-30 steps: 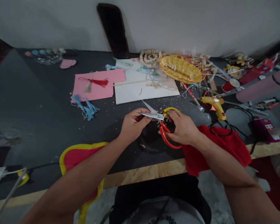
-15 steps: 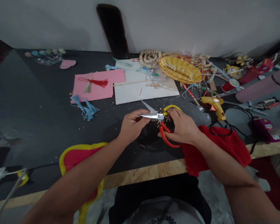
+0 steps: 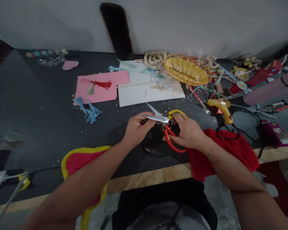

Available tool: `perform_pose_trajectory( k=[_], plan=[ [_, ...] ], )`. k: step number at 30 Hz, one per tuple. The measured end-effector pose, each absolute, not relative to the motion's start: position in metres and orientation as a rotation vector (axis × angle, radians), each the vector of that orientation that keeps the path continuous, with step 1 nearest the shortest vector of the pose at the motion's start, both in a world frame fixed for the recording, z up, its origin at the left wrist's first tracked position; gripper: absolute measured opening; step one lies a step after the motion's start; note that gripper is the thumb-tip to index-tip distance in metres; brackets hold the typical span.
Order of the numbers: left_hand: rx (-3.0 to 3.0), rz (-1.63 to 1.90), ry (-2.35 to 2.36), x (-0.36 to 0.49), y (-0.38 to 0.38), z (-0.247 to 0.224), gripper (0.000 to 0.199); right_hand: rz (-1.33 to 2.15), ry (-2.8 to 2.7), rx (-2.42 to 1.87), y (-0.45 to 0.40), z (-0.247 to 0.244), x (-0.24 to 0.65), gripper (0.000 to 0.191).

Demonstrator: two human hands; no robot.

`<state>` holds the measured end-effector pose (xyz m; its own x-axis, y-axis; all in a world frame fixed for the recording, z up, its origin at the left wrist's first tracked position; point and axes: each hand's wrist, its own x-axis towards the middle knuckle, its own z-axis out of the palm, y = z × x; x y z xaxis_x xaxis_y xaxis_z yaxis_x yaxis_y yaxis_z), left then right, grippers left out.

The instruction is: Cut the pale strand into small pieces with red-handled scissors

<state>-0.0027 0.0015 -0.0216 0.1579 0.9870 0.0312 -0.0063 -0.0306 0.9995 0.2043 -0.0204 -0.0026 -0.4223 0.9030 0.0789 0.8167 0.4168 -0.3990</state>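
My right hand (image 3: 188, 131) grips the scissors (image 3: 163, 119), fingers and thumb in one yellow and one red handle loop. The blades are parted and point left. My left hand (image 3: 138, 128) is closed in a pinch beside the blades; what it holds is too small to name. Small pale bits (image 3: 164, 127) lie on the dark table under the scissors. Beyond the hands is a white board (image 3: 132, 97), with a thin stick (image 3: 136, 85) across it. A pink sheet (image 3: 104, 95) bears a red tassel (image 3: 103, 84) and a green one; blue tassels (image 3: 90, 113) lie in front.
A yellow wicker basket (image 3: 187, 71) stands behind the board. To the right are a yellow glue gun (image 3: 222, 108) with its black cable, a red thread spool (image 3: 236, 88) and a red cloth (image 3: 232, 153). A dark phone (image 3: 117, 32) leans on the wall.
The scissors' lower blade has tilted slightly and lies closer to my left fingertips. Both hands keep nearly the same place, and the view has shifted a little.
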Motion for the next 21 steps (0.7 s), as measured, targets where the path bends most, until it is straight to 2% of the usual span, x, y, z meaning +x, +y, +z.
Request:
perform_pose_trajectory(
  k=[6, 14, 21],
  plan=[
    [1.272, 1.129, 1.07, -0.0008, 0.0012, -0.0198, 0.032, 0.485, -2.382, -1.493, -0.022, 0.0019, 0.2024, 0.056],
    [1.29, 1.142, 1.072, -0.0047, 0.0012, -0.0263, 0.024, 0.422, -2.414, -1.516, -0.0176, -0.0021, 0.206, 0.071],
    [1.334, 1.094, 1.079, -0.0062, 0.0014, -0.0265, 0.018, 0.406, -2.413, -1.476, -0.0164, -0.0048, 0.207, 0.074]
  ],
)
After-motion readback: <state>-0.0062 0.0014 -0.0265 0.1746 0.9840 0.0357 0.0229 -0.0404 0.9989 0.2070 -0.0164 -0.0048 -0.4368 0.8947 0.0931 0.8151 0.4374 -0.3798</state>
